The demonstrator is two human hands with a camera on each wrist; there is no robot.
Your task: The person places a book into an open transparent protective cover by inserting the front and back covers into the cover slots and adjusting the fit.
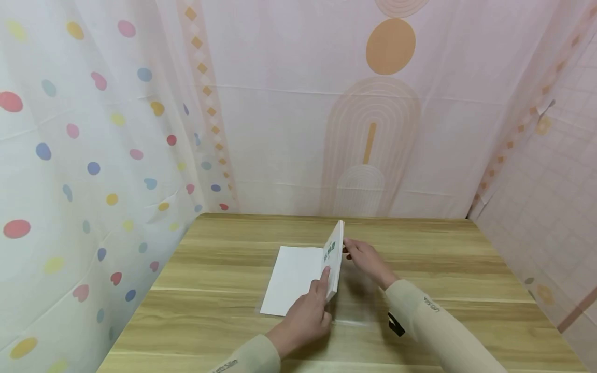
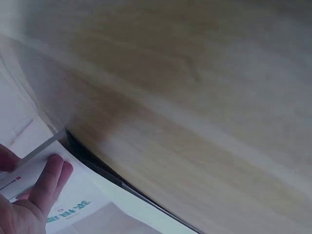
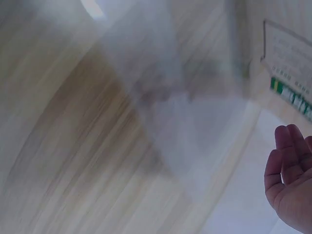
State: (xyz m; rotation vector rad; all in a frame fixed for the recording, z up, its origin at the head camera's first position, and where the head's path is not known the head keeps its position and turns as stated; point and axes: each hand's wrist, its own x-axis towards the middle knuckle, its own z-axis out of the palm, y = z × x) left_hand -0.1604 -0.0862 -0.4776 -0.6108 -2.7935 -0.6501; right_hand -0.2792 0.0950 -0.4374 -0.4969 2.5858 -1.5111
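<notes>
A white book (image 1: 333,259) with green characters on its page stands raised on edge on the table. Its white leaf (image 1: 289,280) lies flat to the left, clear plastic film (image 1: 354,311) showing around and under it. My left hand (image 1: 305,313) grips the book's near bottom edge, two fingers straight against the printed page (image 2: 92,195) and the thumb beyond the edge. Behind the book, my right hand (image 1: 370,261) has its fingertips near the back side, loosely bent. The right wrist view shows this hand (image 3: 295,190) beside the back cover (image 3: 287,53), which bears a green label.
The wood-grain table (image 1: 210,280) extends around the book on all sides. A pale patterned curtain (image 1: 280,129) hangs along its far edge, and a dotted curtain (image 1: 93,207) along the left. A small black object (image 1: 396,325) shows at the right sleeve.
</notes>
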